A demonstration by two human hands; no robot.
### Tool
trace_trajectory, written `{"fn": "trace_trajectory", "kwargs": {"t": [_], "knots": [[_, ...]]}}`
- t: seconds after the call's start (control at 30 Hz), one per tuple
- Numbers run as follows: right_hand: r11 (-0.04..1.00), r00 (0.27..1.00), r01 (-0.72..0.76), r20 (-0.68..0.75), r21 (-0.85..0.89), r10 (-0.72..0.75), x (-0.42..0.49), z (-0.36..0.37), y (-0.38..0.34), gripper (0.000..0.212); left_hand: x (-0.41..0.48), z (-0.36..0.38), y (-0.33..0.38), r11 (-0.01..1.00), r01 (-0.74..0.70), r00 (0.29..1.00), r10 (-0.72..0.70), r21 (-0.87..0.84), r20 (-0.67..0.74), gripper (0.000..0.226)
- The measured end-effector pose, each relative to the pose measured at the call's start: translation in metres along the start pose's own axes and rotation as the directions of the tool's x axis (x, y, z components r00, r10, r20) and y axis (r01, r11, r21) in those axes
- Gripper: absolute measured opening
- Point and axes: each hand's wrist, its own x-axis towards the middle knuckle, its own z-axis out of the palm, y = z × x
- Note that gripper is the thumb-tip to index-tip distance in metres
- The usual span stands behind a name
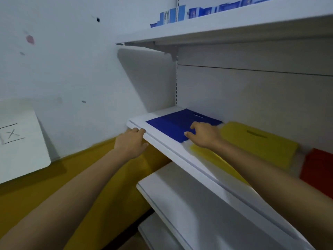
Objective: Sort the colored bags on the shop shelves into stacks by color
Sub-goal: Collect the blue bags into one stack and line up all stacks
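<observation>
As right hand [203,135] grips bag [169,123], X sign [23,139]

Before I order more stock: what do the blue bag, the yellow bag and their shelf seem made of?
The blue bag: probably non-woven fabric, matt; flat with a soft fold line and a cut handle slot. The yellow bag: likely the same, matt, same slot. The shelf: seemingly painted metal, smooth white with a faint sheen and a stepped front edge.
</observation>
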Motion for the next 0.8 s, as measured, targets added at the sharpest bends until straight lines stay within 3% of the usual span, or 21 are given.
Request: {"fn": "trace_trajectory", "kwargs": {"t": [0.2, 0.33, 0.5, 0.67, 0.8], "knots": [[0.988, 0.987, -0.121, 0.094, -0.093, 0.13, 0.058, 0.017, 0.027, 0.043, 0.073, 0.037, 0.0, 0.982, -0.037, 0.996, 0.052, -0.186, 0.076, 0.044], [0.966, 0.969, -0.187, 0.131, -0.176, 0.211, 0.083, 0.029, 0.041, 0.043, 0.127, 0.055, -0.001, 0.949, -0.095, 0.993, 0.112, -0.3, 0.038, 0.043], [0.908, 0.934, -0.321, 0.069, -0.27, 0.351, 0.115, 0.046, 0.051, 0.044, 0.212, 0.079, -0.001, 0.912, -0.203, 0.968, 0.241, -0.356, 0.066, 0.049], [0.8, 0.827, -0.5, 0.092, -0.331, 0.555, 0.143, 0.071, 0.044, 0.057, 0.291, 0.112, 0.0, 0.851, -0.332, 0.896, 0.419, -0.407, 0.145, 0.051], [0.712, 0.742, -0.619, 0.048, -0.332, 0.668, 0.152, 0.078, 0.035, 0.061, 0.333, 0.128, 0.008, 0.851, -0.362, 0.863, 0.46, -0.381, 0.207, 0.054]]}}
